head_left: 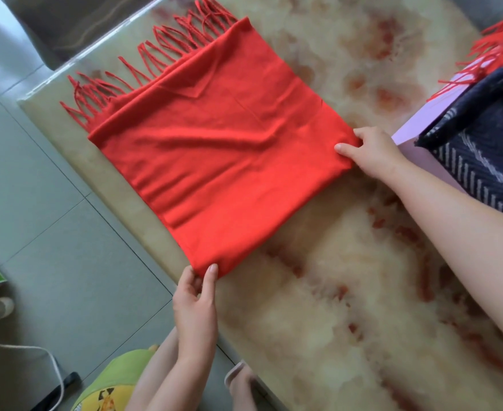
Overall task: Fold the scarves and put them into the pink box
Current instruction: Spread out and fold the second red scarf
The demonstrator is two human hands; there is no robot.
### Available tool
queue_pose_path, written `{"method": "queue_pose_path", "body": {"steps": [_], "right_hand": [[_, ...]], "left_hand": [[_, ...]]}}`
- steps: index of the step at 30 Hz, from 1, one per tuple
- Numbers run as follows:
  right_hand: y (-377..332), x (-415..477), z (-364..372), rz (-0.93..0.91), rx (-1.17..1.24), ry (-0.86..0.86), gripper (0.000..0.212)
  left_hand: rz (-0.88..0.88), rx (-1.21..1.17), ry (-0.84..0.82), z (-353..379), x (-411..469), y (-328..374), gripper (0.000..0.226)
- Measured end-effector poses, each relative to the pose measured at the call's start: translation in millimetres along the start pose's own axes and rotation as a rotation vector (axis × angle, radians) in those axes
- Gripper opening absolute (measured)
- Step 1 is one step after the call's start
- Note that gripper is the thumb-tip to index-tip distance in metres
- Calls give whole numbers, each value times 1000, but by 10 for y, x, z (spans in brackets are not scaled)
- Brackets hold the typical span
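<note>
I have the red scarf (229, 143) spread flat on the table (333, 277), already doubled over, its fringe (155, 60) lying at the far end near the table's edge. Laying it flat lets me line up the layers, I think, before the next fold. I take the two corners of the folded end so the whole edge can lift evenly. My left hand (195, 307) pinches the near corner between thumb and fingers. My right hand (371, 152) pinches the other corner, thumb on top. Neither hand is loose. The pink box (407, 134) stands just beside my right hand, a dark scarf (475, 161) already in it.
</note>
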State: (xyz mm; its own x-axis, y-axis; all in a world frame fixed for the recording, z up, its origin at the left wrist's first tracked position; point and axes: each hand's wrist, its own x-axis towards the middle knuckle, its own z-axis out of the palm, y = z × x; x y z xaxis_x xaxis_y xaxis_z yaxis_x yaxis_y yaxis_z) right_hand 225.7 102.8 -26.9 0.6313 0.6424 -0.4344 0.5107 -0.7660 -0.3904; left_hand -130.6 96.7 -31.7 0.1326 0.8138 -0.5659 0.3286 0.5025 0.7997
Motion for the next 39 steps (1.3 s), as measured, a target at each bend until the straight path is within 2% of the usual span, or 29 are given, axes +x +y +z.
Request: {"method": "queue_pose_path", "body": {"steps": [2, 6, 9, 12, 15, 18, 20, 23, 25, 27, 29, 30, 32, 34, 37, 39], "right_hand": [[-6, -39, -34, -68, 119, 10, 24], [27, -160, -80, -146, 419, 77, 26], [37, -204, -82, -125, 406, 162, 34], [71, -215, -72, -79, 321, 160, 55], [113, -211, -52, -9, 330, 139, 43], [183, -269, -59, 40, 306, 6, 36], [222, -355, -65, 87, 353, -118, 35], [351, -475, -68, 90, 378, -210, 33], [448, -513, -35, 49, 254, -231, 38], [484, -577, -26, -30, 194, -185, 36], [519, -616, -3, -92, 396, -113, 22], [499, -657, 3, -90, 524, -97, 16], [503, -713, 12, -83, 631, -49, 10], [562, -723, 35, -78, 599, 6, 20], [621, -709, 26, -52, 530, 89, 19], [627, -707, 33, -45, 433, 116, 28]], "left_hand": [[17, 8, -11, -12, 3, 18, 16], [32, 14, -18, -60, -24, 13, 34], [-11, -30, 18, -94, -73, -2, 36], [5, 6, 39, -104, -119, -12, 39], [-31, -15, 33, -44, -138, -42, 32], [-125, -43, -8, 31, -140, -126, 16], [-159, -23, -69, 74, -189, -156, 18], [-196, -5, -166, 122, -297, -202, 16], [-206, -3, -197, 118, -337, -269, 9], [-186, 11, -202, 117, -369, -321, 12], [-154, 4, -151, 124, -407, -331, 2], [-126, 3, -122, 126, -425, -326, 4], [-77, 17, -78, 133, -467, -275, 8], [-64, 33, -38, 123, -468, -279, 9], [-44, 99, -14, 97, -415, -353, 9], [-33, 141, -24, 108, -410, -391, 11]]}}
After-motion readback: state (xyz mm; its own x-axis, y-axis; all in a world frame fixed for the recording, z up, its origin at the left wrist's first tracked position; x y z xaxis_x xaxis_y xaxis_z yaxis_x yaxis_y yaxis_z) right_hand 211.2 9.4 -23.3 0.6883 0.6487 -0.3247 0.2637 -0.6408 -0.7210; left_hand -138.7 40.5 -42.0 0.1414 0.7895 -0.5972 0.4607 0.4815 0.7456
